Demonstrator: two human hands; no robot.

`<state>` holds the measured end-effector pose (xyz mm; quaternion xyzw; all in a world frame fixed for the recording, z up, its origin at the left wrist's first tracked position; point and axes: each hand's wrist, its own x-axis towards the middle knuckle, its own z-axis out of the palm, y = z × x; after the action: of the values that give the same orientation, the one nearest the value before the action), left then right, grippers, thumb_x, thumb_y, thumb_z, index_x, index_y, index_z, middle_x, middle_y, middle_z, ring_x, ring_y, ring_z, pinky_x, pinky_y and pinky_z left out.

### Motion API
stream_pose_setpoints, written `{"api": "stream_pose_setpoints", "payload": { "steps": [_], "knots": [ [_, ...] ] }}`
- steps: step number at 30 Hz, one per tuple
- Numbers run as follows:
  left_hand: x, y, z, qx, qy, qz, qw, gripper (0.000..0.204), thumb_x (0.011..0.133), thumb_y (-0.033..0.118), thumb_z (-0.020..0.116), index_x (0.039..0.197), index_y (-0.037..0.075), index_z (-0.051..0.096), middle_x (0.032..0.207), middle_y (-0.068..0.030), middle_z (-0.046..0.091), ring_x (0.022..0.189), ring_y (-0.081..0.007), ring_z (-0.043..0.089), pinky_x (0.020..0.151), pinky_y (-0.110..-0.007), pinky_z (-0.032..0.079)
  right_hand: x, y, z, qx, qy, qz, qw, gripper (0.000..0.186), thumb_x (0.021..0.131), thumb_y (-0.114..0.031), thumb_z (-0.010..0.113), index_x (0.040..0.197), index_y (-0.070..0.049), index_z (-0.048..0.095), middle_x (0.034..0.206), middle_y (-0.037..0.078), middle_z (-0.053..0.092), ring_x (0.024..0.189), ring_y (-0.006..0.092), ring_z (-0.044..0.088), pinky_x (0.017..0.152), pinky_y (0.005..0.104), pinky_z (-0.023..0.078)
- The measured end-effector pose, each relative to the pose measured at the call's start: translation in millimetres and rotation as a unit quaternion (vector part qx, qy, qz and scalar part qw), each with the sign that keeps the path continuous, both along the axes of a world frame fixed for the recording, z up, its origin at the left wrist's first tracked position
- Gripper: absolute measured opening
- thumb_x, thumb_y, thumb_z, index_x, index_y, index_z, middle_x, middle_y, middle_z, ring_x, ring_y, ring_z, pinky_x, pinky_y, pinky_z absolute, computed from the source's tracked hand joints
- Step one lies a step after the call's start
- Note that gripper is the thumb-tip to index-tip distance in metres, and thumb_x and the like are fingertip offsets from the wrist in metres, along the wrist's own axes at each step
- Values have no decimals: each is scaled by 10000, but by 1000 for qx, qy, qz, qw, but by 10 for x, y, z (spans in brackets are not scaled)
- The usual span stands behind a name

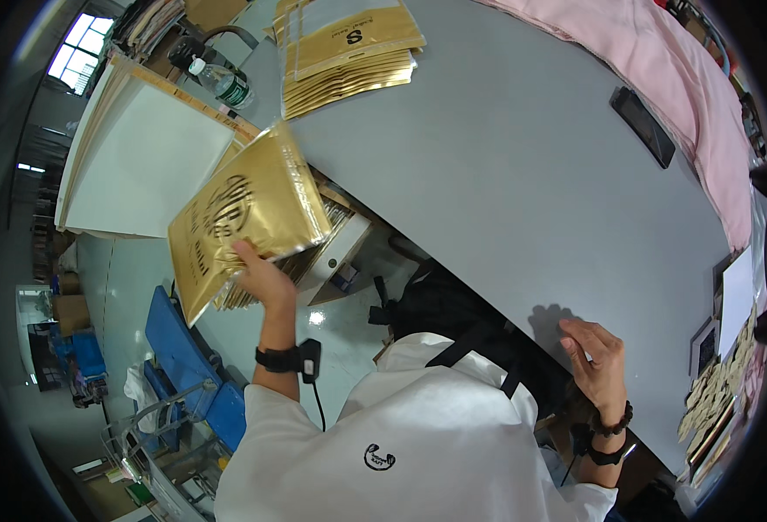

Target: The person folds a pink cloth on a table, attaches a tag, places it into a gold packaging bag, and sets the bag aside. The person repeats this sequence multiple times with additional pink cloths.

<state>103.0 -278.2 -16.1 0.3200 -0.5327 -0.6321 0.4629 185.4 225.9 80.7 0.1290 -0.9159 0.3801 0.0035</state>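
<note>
Leftward, the left fingers [243, 251] pinch a gold packet [266, 196], the right fingers [599, 337] curling loosely over the table [488, 174].

- You are working in what looks like a garment-packing workshop.
- Gold foil packaging bags [349, 52] are lying stacked on your broad grey worktable [505, 157].
- Pink fabric [653, 96] is spreading along the table's far right edge, near a heap of small beige pieces [714, 396].
- To your left, a cardboard carton [72, 315] is standing in the background, and a glossy hard floor [336, 335] is reflecting light.
</note>
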Motion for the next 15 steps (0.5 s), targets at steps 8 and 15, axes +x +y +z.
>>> {"api": "stream_pose_setpoints", "payload": {
  "steps": [8, 15],
  "knots": [
    [-48, -1071, -54, 171, -144, -234, 946, 464, 1060, 493, 619, 1167, 45, 673, 890, -41, 725, 729, -115, 657, 556, -199, 490, -51, 29, -36, 25, -30, 4, 999, 169, 913, -46, 780, 1079, -23, 770, 1009, 144, 771, 767, 301, 723, 663, 358, 576],
    [100, -911, -38, 164, -278, -270, 907, 462, 1075, 496, 589, 995, 61, 722, 701, 0, 650, 554, -70, 567, 447, -188, 380, -142, 211, 29, 30, -37, 3, 999, 161, 917, -21, 758, 1078, -15, 769, 974, 147, 773, 764, 317, 720, 685, 361, 576]
  ]
}}
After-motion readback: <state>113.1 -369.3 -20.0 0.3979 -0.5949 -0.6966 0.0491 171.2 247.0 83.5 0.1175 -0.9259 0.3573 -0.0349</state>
